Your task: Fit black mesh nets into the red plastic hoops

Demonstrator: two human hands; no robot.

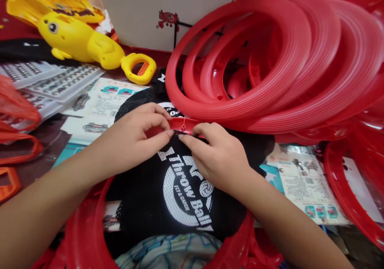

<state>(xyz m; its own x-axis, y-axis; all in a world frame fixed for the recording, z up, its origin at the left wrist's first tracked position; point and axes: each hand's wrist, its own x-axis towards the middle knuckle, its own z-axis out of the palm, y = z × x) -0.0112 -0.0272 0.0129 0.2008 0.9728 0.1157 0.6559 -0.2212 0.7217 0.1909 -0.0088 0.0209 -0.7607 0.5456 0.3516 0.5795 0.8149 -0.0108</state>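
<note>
Both of my hands pinch the edge of a black mesh cloth (138, 197) with white "Throw Ball" lettering, at the inner side of a red plastic ring (184, 126). My left hand (138, 137) has thumb and fingers closed on the cloth's edge and the ring. Just to its right, my right hand (219, 157) grips the same edge, its thumb close to the left thumb. A short stretch of the ring shows between them; the rest is hidden. Below, another large red ring (87, 229) lies around the cloth, near patterned fabric at my lap.
Several red rings (240, 105) are stacked at the back right. A yellow animal-shaped toy (75, 37) lies at the back left, by plastic trays of small shiny balls (63, 85). Printed cardboard sheets (300, 181) cover the table. Orange plastic pieces (18, 149) sit at the left edge.
</note>
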